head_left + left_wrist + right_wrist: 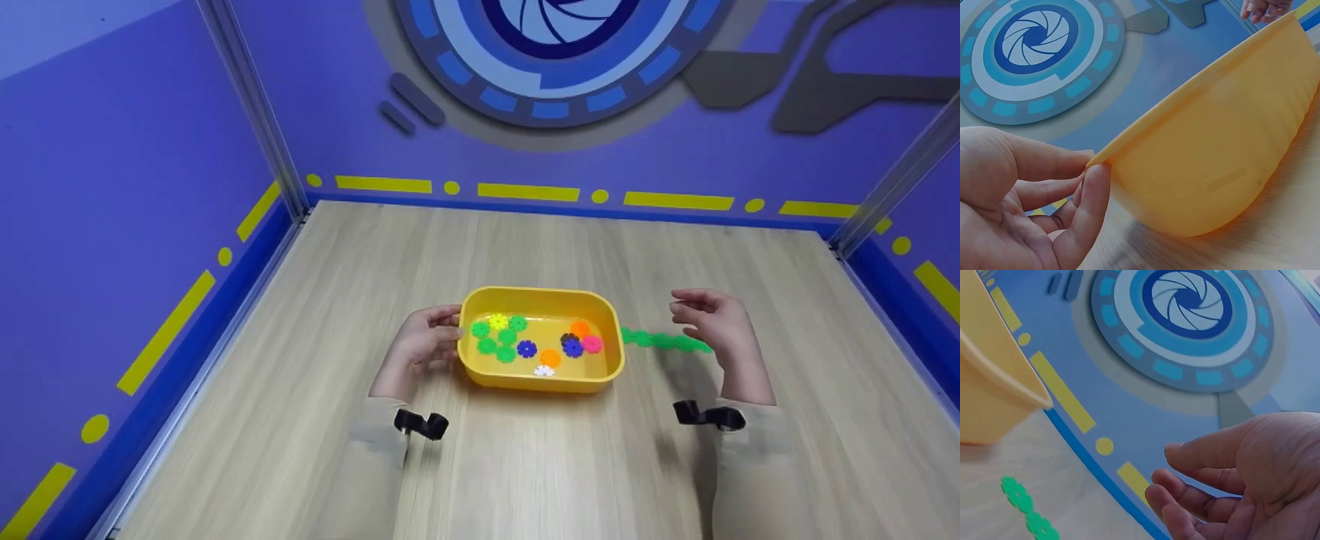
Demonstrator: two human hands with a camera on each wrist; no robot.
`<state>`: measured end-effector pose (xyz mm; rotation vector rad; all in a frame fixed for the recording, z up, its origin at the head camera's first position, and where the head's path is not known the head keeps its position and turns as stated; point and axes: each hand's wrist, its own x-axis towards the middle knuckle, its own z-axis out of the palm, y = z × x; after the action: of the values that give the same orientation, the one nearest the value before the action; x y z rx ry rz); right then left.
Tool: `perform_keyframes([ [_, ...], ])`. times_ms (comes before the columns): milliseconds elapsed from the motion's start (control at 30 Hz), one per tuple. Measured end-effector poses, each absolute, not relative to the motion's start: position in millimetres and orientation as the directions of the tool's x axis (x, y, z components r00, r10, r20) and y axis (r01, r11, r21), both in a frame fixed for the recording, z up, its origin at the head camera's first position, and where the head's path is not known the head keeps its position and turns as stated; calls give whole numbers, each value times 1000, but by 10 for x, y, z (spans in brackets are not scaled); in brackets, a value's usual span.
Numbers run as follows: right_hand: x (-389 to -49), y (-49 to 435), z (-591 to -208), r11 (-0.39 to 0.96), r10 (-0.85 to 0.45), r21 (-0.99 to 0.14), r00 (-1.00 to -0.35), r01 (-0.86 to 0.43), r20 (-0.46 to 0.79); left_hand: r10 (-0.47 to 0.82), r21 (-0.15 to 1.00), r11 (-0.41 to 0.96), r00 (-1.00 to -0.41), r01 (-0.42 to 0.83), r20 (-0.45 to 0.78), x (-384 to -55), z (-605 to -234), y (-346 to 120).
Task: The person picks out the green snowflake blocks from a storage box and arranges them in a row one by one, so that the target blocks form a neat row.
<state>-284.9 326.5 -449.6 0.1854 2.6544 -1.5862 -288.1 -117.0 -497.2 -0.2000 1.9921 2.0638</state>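
Observation:
A yellow plastic basin (540, 382) stands on the wooden table with loose flower-shaped plastic pieces in it. Several of these pieces (507, 336) are green; others are yellow, blue, orange, pink, white and dark. My left hand (420, 341) pinches the basin's left rim between thumb and fingers, clear in the left wrist view. To the right of the basin, my right hand (716, 322) hovers with loosely bent fingers and holds nothing. Below and beside it lies a strip of joined green flower pieces (664, 340), its right end hidden by that hand.
Purple-blue panels with yellow dashes (529, 193) wall in the table (525, 465) at the back and on both sides. Metal posts (259, 112) stand at the back corners. A black strap (421, 424) is around each sleeved wrist.

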Motion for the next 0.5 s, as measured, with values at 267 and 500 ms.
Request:
perform_keyframes([
  [267,-2899,2987,-4470,463,3,-881,-994,102,-113,94,958,-30,-955,-286,-282,-2891,-4975,-1167],
  [500,-2940,2687,-4469,438,-78,-894,-986,96,-144,90,955,-40,-953,-293,-289,-2885,-4972,-1168],
])
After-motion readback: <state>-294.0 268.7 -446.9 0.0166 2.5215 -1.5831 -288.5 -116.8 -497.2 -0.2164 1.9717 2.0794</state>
